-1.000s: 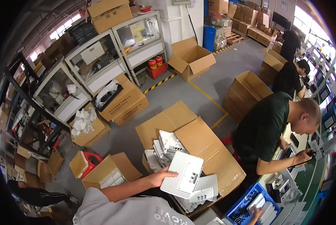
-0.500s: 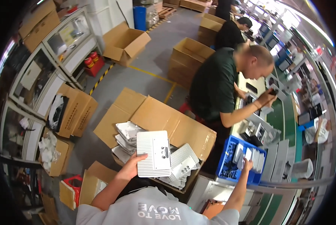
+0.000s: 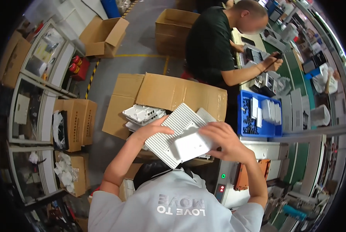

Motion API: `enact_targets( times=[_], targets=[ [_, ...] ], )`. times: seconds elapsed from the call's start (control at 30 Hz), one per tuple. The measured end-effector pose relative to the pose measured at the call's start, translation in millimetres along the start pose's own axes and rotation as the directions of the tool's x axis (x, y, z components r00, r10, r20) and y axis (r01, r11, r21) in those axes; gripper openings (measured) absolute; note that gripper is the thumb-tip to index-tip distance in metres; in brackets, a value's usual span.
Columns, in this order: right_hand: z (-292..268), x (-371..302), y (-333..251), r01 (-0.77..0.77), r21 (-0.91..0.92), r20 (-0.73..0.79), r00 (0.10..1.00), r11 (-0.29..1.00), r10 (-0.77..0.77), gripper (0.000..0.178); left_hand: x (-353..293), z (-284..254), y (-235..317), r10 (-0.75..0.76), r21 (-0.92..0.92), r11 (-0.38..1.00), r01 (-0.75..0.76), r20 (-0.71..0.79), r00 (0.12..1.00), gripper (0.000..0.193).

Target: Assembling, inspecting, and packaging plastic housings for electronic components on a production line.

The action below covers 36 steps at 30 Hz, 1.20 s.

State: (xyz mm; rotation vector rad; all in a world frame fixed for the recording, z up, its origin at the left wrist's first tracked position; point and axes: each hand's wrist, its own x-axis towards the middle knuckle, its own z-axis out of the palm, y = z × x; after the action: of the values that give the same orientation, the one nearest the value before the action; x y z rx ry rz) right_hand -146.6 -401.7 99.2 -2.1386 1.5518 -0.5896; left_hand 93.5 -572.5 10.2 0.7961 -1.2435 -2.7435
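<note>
My left hand grips the edge of a white ribbed plastic panel, held tilted above an open carton. From the other side my right hand pinches a smooth, small white plate that overlaps the panel's smooth part. Whether plate and panel touch is hard to make out, and the right fingers are a little blurred. Below, the carton holds more white plastic housings, stacked at its left side. Right of my hands, a blue bin contains white plates and many small black parts.
A person in a dark shirt works at the bench ahead on the right. Cartons stand on the floor ahead, with others by the cabinets on the left. A grey machine with a lit green button sits at my right.
My right hand has come from the blue bin to the panel, bringing a small white plate. My left hand has turned and tilted the panel. The view has shifted.
</note>
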Motion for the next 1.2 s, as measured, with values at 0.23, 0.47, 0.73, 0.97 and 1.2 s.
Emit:
enact_targets(
  times=[0.23, 0.47, 0.73, 0.97, 1.2],
  targets=[
    [31, 2, -35, 0.048, -0.078, 0.171, 0.985, 0.996, -0.034, 0.078, -7, 13, 10, -0.169, 0.199, 0.971, 0.133, 0.178, 0.969, 0.066],
    [65, -29, -71, -0.096, -0.088, 0.084, 0.991, 0.991, 0.103, 0.081, -4, 7, -12, -0.297, 0.200, 0.949, 0.243, 0.319, 0.900, 0.066],
    [95, -77, -111, -0.295, -0.109, -0.016, 0.955, 0.949, 0.295, 0.078, 8, 43, -25, -0.439, 0.333, 0.887, 0.321, 0.389, 0.810, 0.061],
    [113, -129, -161, -0.487, -0.319, -0.305, 0.865, 0.813, 0.398, 0.051, 25, 82, -63, -0.498, 0.265, 0.867, 0.422, 0.476, 0.725, 0.060],
    [130, -197, -170, -0.582, 0.102, -0.746, 0.492, 0.807, 0.449, 0.044, 38, 163, -93, -0.415, 0.041, 0.887, 0.459, 0.503, 0.758, 0.084]
  ],
)
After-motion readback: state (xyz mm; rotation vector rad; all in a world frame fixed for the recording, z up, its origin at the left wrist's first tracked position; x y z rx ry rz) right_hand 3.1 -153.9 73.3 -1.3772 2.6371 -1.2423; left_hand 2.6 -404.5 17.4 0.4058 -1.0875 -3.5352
